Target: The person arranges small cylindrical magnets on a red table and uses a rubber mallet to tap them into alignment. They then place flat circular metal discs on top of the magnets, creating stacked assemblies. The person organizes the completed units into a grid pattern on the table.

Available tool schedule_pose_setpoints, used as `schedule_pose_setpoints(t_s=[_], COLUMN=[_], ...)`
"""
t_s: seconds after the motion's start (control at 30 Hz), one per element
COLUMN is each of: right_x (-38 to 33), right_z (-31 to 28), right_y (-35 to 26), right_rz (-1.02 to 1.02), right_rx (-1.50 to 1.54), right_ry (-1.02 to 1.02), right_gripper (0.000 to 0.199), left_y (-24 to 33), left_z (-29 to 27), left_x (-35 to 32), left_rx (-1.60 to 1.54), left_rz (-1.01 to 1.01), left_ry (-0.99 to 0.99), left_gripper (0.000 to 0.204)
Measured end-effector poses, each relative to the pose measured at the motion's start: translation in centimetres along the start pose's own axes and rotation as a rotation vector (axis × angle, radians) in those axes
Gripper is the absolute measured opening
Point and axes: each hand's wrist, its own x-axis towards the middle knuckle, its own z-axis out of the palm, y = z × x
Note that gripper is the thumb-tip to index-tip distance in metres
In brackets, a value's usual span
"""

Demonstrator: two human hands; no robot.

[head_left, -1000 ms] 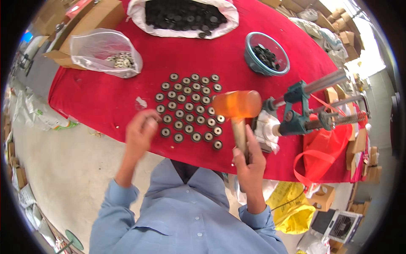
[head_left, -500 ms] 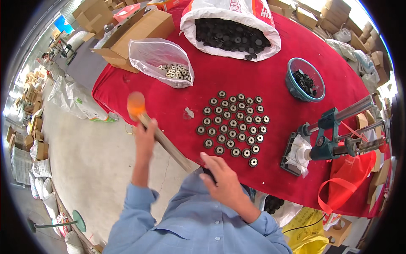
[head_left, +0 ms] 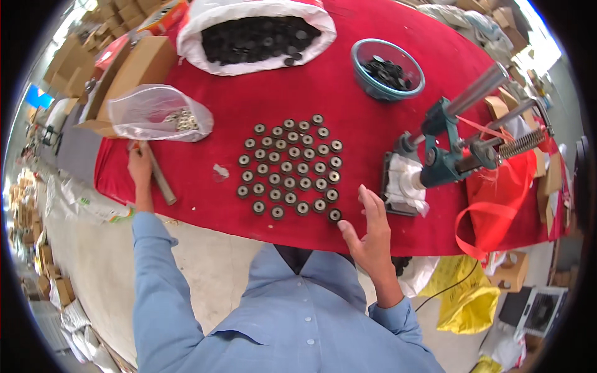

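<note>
Left hand [head_left: 140, 166] at left of frame, fingers against wooden-handled mallet [head_left: 161, 177], closure around it impossible to tell, right hand [head_left: 372, 241] lower right of centre, fingers loosely spread, holding nothing, thumb near black-rimmed rollers [head_left: 286, 166], grouped mid-frame on red cloth [head_left: 249, 93]

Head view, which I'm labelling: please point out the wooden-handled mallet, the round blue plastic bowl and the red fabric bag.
Wooden-handled mallet [head_left: 160, 177]: head view, on its handle.
Round blue plastic bowl [head_left: 373, 91]: head view, on its wall.
Red fabric bag [head_left: 499, 188]: head view, on its body.

Slanted wooden-handled mallet [head_left: 163, 180], clustered dark rings [head_left: 286, 166]
</note>
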Motion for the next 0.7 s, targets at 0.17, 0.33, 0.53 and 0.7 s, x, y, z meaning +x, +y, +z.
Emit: schedule_pose_setpoints(t_s=[0.17,0.33,0.53,0.7], right_x=[-1.6,1.4,5.3,6.4], right_z=[1.6,5.6,6.8,5.4], right_y=[2.0,2.9,4.5,5.0], right_rz=[-0.046,-0.097,-0.141,-0.144], right_rx=[-0.308,-0.433,-0.482,-0.321], right_ry=[-0.140,-0.218,-0.141,-0.129], right_gripper=[0.118,0.120,0.119,0.112], left_y=[9.7,19.0,22.3,23.4], left_z=[-5.1,-6.4,-2.2,-3.2], left_x=[-13.3,-26.4,-27.3,-26.6], left_rx=[-0.157,-0.075,-0.039,-0.008], left_rz=[0.452,0.767,0.738,0.676], left_ry=[-0.167,-0.647,-0.585,-0.621], left_gripper=[0.083,0.140,0.141,0.135])
